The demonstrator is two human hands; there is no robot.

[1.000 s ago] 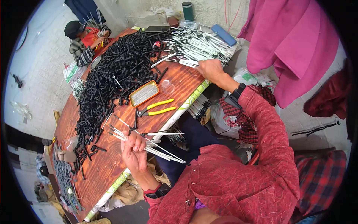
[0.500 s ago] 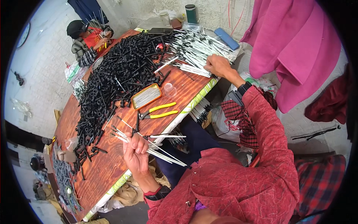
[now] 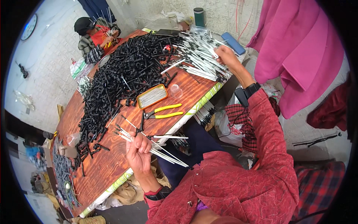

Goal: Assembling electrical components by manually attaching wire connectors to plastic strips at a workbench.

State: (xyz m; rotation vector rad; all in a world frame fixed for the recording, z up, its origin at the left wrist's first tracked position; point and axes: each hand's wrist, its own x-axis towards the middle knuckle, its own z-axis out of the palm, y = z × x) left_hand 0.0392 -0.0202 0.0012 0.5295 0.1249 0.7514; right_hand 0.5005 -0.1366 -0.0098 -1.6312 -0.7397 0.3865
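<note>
My left hand (image 3: 138, 152) is closed around a bundle of thin white rods (image 3: 168, 158) with black tips, held above the table's near edge. A black fitting (image 3: 138, 130) sits at the top of this grip, with a thin rod passing by it. My right hand (image 3: 227, 58) is at the right side of a heap of white rods (image 3: 199, 46) with black ends. Its fingers are pinched on a white rod (image 3: 215, 55), of which only a short end shows. Much of that rod is hidden by the hand and the heap.
A large heap of black plastic fittings (image 3: 123, 67) covers the table's middle. An orange-rimmed tray (image 3: 152, 96) of thin pins, yellow-handled pliers (image 3: 164, 111) and a small clear cup (image 3: 175, 90) lie nearer. Across the table, a person (image 3: 97, 41) handles similar rods.
My right hand has lifted away from the near rods of the heap, and a white rod end now shows in its fingers. My left hand keeps its bundle; the view has shifted slightly.
</note>
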